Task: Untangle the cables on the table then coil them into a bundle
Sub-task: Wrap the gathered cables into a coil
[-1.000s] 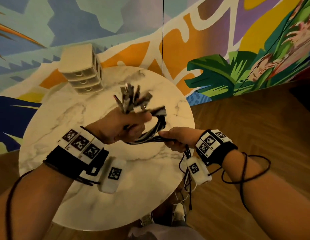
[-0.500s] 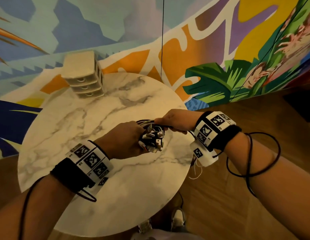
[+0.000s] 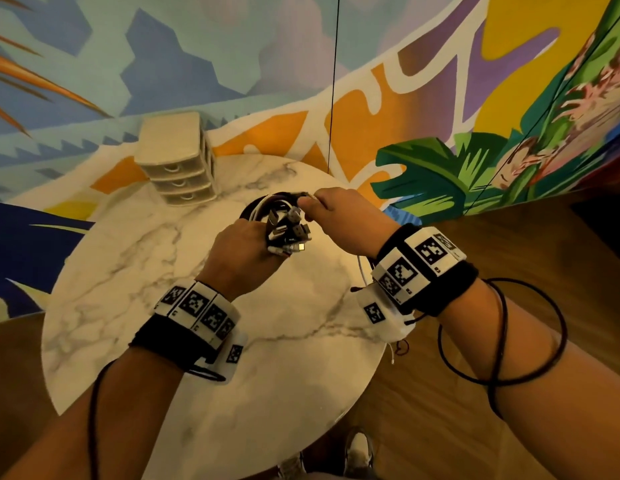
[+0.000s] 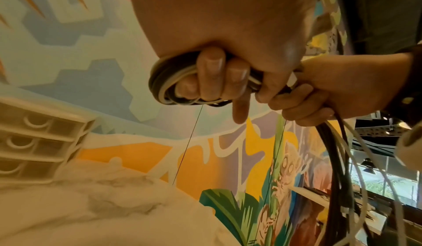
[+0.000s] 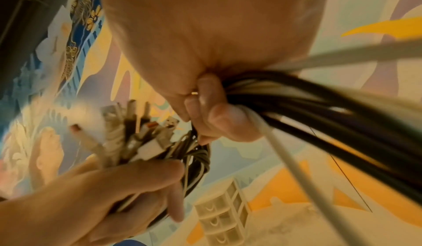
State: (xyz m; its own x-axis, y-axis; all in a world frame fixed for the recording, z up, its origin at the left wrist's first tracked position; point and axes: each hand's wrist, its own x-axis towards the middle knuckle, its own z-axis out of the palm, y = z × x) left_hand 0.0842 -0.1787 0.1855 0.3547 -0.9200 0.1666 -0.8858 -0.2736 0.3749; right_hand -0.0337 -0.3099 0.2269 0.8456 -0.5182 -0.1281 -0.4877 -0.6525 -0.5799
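A bundle of black and white cables (image 3: pixel 267 207) is held above the round marble table (image 3: pixel 135 278). My left hand (image 3: pixel 244 252) grips the bundle, with several plug ends (image 3: pixel 289 233) sticking out past its fingers. In the left wrist view the coiled loops (image 4: pixel 164 82) wrap round my curled left fingers (image 4: pixel 211 73). My right hand (image 3: pixel 336 216) pinches the cables at the top of the loop. In the right wrist view the long strands (image 5: pixel 319 116) run out of my right fist (image 5: pixel 212 112) toward the lower right. The plug ends (image 5: pixel 137 134) show there above my left hand (image 5: pixel 114 186).
A small white drawer unit (image 3: pixel 178 161) stands at the table's far left edge. A painted wall rises right behind the table. Loose cable tails (image 3: pixel 362 271) hang off the table's right edge over the wooden floor (image 3: pixel 509 237). My shoes (image 3: pixel 358 448) show below the table's near edge.
Both hands moved farther from me over the table. The right hand swung from below the left hand up and around it, laying the cables in a loop. The plugs now point down.
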